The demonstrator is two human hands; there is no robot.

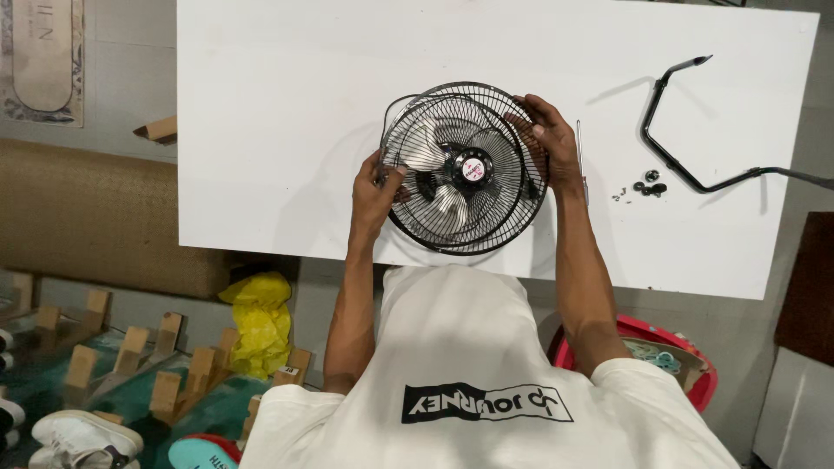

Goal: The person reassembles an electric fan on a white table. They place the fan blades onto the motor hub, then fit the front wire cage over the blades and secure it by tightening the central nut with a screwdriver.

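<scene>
A small fan (452,213) with a black wire cage, silvery blades and a red-and-black hub lies face up on the white table (261,104), near its front edge. My left hand (375,187) grips the left rim of the cage. On the upper right rim my right hand (543,139) is closed over the wires. Both hands hold the fan between them.
A bent black metal stand bracket (669,156) lies at the table's right, with small nuts and screws (647,187) beside it. A thin metal tool (580,156) rests by my right wrist. On the floor are a red basin (643,334), a yellow bag (261,317), wooden blocks (130,347) and shoes (82,439).
</scene>
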